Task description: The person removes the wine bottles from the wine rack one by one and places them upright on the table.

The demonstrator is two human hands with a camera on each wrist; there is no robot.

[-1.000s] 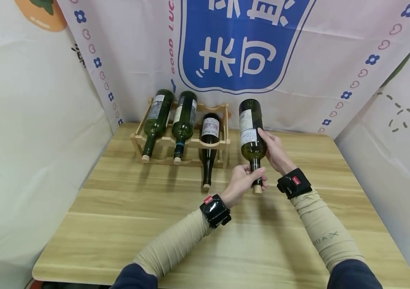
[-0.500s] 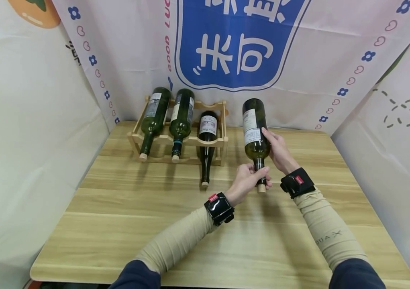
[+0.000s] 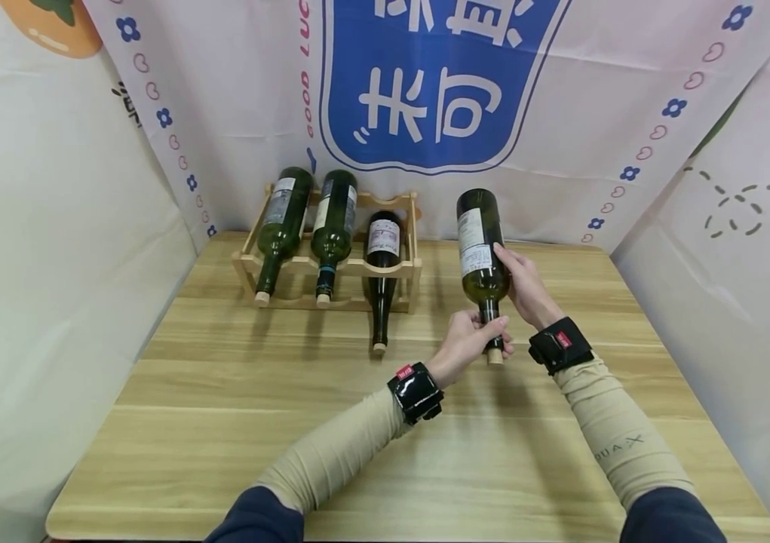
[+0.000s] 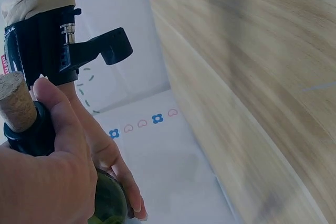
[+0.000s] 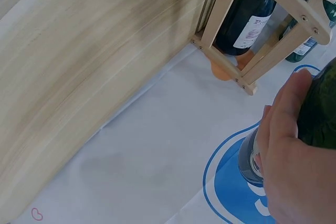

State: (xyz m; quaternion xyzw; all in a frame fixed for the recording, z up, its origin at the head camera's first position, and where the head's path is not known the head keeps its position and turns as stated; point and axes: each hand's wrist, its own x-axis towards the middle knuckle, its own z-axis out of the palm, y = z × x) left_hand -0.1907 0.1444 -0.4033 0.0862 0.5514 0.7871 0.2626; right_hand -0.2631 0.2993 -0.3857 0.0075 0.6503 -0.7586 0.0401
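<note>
A dark green wine bottle (image 3: 483, 279) with white labels and a cork is held tilted above the table, to the right of the rack, its neck toward me. Round its neck the left hand (image 3: 467, 343) curls, the thumb lying along it just behind the cork (image 4: 18, 102). The right hand (image 3: 526, 285) grips the bottle's body from the right side. In the right wrist view those fingers wrap the green glass (image 5: 321, 111). A wooden wine rack (image 3: 415, 264) holds two green bottles, left (image 3: 283, 226) and middle (image 3: 333, 226), on top, and a darker bottle (image 3: 382, 256) lower at its right end.
The rack stands at the back of the wooden table (image 3: 330, 422), close to the printed backdrop cloth (image 3: 541, 196). White cloth walls rise at the left and right. Corked necks in the rack jut forward over the tabletop.
The held bottle and both hands have shifted slightly right relative to the rack. The head view has drifted a little; both hands keep their grip, and the racked bottles stay put.
</note>
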